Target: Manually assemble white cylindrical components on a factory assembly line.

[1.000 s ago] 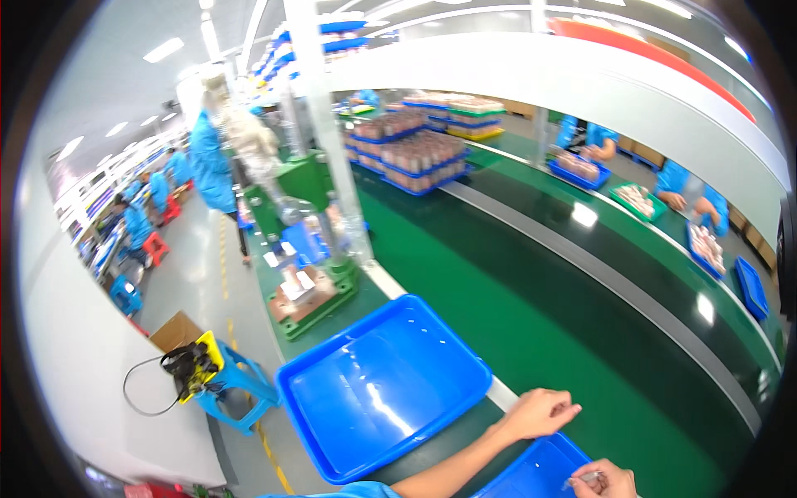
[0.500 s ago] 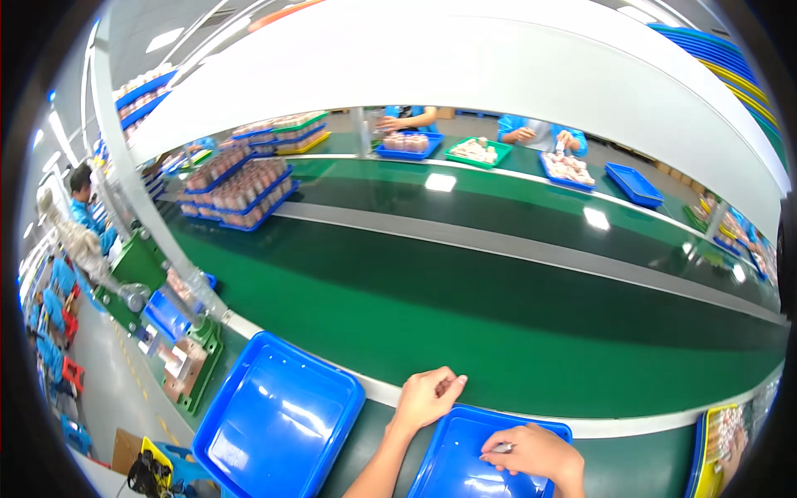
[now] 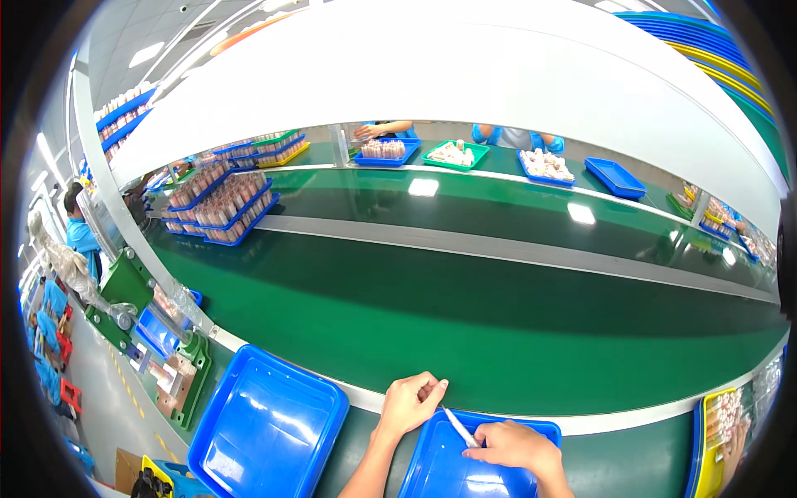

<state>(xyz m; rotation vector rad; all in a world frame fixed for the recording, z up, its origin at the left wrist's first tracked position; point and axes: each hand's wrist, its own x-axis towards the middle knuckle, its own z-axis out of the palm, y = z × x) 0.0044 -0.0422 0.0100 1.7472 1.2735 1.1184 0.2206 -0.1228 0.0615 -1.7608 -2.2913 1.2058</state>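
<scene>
One thin white stick point(image 3: 458, 427) held over one blue tray point(image 3: 448, 473).
The right hand point(image 3: 515, 444) pinches the stick; the left hand point(image 3: 409, 404), loosely curled and holding nothing, rests on the tray rim. A second blue tray point(image 3: 266, 427) lies left, beside one green conveyor belt point(image 3: 465, 324).

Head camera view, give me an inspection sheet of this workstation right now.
Surface: wide green conveyor belt, bare mid-belt.
Job's things: small white stick-like part, over a blue tray.
Clutter: second blue tray, stacked trays of parts.
Grippers: right hand pinches the part; left hand rests at the tray's edge, holding nothing visible.
Cables: nothing seen.
Surroundings: other workers across the belt, white overhead panel.
</scene>
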